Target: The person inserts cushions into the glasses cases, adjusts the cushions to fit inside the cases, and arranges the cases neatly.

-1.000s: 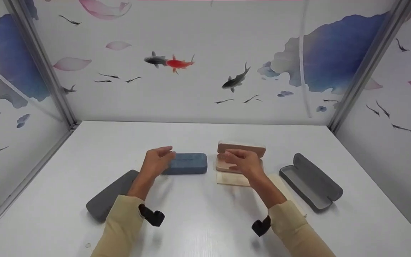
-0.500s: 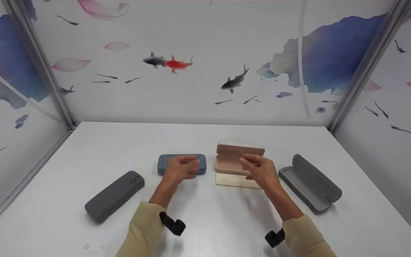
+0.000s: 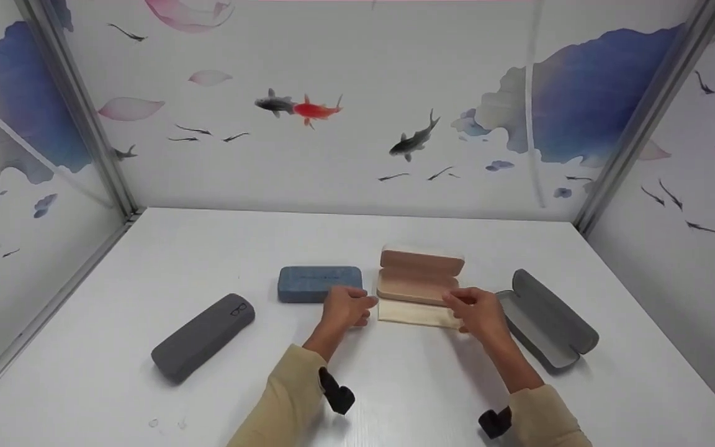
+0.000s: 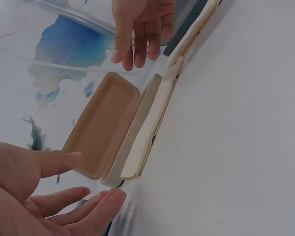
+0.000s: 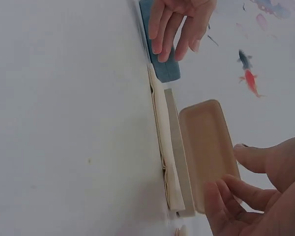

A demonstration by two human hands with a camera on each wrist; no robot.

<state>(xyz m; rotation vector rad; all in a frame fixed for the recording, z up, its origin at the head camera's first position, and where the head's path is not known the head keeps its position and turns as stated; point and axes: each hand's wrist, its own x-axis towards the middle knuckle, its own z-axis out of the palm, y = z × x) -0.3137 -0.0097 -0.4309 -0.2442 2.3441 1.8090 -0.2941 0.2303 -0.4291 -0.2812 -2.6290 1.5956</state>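
Observation:
A folded cream cloth (image 3: 416, 313) lies on the table right in front of an open glasses case (image 3: 419, 287) with a tan inside. My left hand (image 3: 347, 308) is off the cloth's left end, overlapping the front right corner of a closed blue glasses case (image 3: 311, 282); its fingers are relaxed and hold nothing. At the cloth's right end, near the tan case's front right corner, my right hand (image 3: 480, 315) has its thumb and fingers apart with nothing between them. In the left wrist view more cream cloth (image 4: 199, 32) extends beyond the first piece.
A closed grey glasses case (image 3: 202, 338) with a small spectacles mark lies at the left. An open grey glasses case (image 3: 550, 320) stands on the right, partly behind my right hand. Printed wall panels (image 3: 345, 161) enclose the white table (image 3: 208, 242).
My left hand has moved right and toward me, from the blue case's left end to its right corner. My right hand has moved right and nearer, from over the tan case to its front right.

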